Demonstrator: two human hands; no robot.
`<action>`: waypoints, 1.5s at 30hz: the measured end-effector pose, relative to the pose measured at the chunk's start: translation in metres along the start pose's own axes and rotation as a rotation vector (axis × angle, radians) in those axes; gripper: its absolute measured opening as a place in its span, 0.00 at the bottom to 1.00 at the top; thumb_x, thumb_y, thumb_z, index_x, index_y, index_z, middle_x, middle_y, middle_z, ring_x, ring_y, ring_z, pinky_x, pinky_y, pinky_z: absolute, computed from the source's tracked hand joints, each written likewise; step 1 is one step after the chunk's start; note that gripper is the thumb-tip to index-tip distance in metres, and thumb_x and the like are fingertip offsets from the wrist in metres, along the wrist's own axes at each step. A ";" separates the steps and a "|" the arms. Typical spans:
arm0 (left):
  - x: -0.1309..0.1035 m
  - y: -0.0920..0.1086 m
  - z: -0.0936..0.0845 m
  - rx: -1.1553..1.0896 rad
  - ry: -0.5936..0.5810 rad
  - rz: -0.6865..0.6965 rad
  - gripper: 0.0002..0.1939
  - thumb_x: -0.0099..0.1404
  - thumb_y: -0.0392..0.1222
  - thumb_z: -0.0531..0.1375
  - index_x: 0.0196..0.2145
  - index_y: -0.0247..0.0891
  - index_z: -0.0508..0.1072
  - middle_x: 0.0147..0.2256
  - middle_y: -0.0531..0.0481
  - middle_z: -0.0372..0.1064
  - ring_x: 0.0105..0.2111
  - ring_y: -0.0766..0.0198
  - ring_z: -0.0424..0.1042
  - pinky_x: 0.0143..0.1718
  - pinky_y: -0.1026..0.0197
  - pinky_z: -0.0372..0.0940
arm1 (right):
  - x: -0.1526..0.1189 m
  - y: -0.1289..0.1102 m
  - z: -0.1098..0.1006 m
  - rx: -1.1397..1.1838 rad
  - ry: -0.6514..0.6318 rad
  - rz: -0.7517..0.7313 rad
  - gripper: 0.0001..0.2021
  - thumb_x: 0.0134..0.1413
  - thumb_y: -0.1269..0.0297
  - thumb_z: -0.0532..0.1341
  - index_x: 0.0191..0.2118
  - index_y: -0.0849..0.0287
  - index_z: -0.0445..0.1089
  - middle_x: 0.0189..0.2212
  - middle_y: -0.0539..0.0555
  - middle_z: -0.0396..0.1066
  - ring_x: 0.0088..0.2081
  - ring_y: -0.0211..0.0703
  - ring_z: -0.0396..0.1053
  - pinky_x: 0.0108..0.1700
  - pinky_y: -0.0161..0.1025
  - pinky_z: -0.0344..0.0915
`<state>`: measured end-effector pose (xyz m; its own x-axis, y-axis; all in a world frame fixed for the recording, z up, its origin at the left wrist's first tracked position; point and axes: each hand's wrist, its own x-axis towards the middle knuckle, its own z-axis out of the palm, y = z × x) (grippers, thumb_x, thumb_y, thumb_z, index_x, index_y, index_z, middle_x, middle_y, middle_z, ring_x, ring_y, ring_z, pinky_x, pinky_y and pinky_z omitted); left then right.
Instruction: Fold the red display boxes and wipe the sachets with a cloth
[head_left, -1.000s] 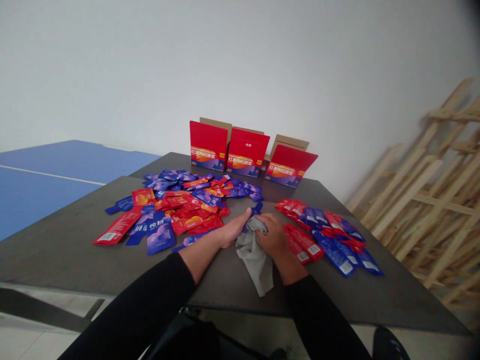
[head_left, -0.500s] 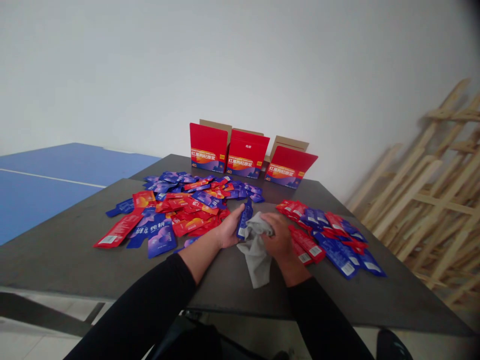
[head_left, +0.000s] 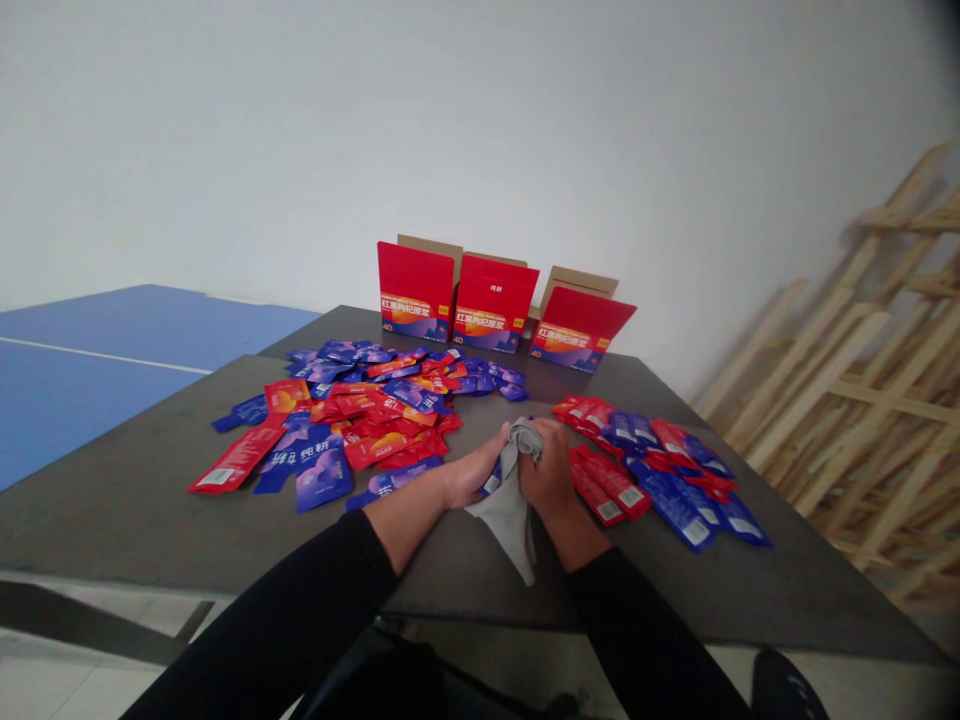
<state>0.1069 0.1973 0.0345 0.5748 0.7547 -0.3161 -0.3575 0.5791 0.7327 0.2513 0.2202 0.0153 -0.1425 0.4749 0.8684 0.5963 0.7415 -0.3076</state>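
Observation:
Close to the table's front, my left hand (head_left: 477,474) is closed on a blue sachet (head_left: 493,480), most of which the cloth covers. My right hand (head_left: 547,468) grips a bunched grey cloth (head_left: 511,515) and presses it against the sachet; the cloth's loose end hangs down toward the table. To the left spreads a loose heap of red and blue sachets (head_left: 382,420). On the right, beside my right hand, red sachets (head_left: 611,485) and blue sachets (head_left: 675,505) lie in a smaller, roughly lined-up pile.
Three red printed boxes with raised flaps, a left box (head_left: 416,290), a middle box (head_left: 495,305) and a right box (head_left: 577,325), stand along the back of the dark table (head_left: 150,510). A blue table (head_left: 112,380) adjoins at left; wooden frames (head_left: 862,400) lean at right.
My right hand has moved left and up with the cloth, which now wraps over the blue sachet. Both hands have come together, and less of the sachet shows.

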 end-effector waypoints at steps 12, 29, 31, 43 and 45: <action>-0.001 0.025 -0.014 -0.331 -0.041 0.267 0.20 0.66 0.57 0.56 0.38 0.35 0.72 0.29 0.47 0.71 0.23 0.66 0.70 0.24 0.65 0.66 | -0.007 0.032 0.003 -0.206 -0.103 0.293 0.13 0.52 0.63 0.59 0.44 0.61 0.69 0.40 0.60 0.68 0.45 0.52 0.64 0.49 0.52 0.63; 0.023 -0.009 -0.016 0.066 0.142 0.472 0.30 0.61 0.61 0.60 0.49 0.31 0.74 0.41 0.40 0.77 0.47 0.52 0.73 0.57 0.50 0.59 | -0.004 -0.013 0.004 0.137 -0.448 0.350 0.35 0.51 0.58 0.61 0.63 0.62 0.51 0.59 0.66 0.60 0.60 0.53 0.60 0.61 0.54 0.58; 0.023 -0.011 -0.018 0.175 0.133 0.433 0.32 0.61 0.63 0.59 0.49 0.31 0.74 0.42 0.39 0.76 0.49 0.49 0.72 0.58 0.49 0.58 | -0.004 -0.013 0.001 0.109 -0.465 0.319 0.38 0.50 0.59 0.61 0.65 0.61 0.48 0.59 0.66 0.58 0.61 0.53 0.59 0.61 0.54 0.57; 0.007 -0.003 -0.009 0.615 0.053 0.489 0.37 0.66 0.63 0.51 0.66 0.43 0.52 0.65 0.41 0.53 0.65 0.51 0.52 0.65 0.48 0.44 | 0.025 0.067 -0.103 -0.667 -0.792 0.546 0.38 0.55 0.50 0.59 0.65 0.70 0.52 0.59 0.72 0.57 0.61 0.60 0.58 0.60 0.46 0.55; 0.007 -0.003 -0.008 0.631 0.038 0.478 0.36 0.67 0.62 0.51 0.66 0.43 0.53 0.64 0.41 0.54 0.64 0.51 0.53 0.65 0.48 0.44 | 0.023 0.078 -0.113 -0.730 -0.891 0.557 0.38 0.58 0.48 0.57 0.65 0.73 0.52 0.60 0.73 0.56 0.62 0.60 0.56 0.61 0.45 0.53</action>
<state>0.1060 0.2035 0.0252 0.4346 0.8942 0.1075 -0.0679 -0.0865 0.9939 0.3839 0.2353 0.0554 -0.0433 0.9980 0.0453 0.9989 0.0441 -0.0150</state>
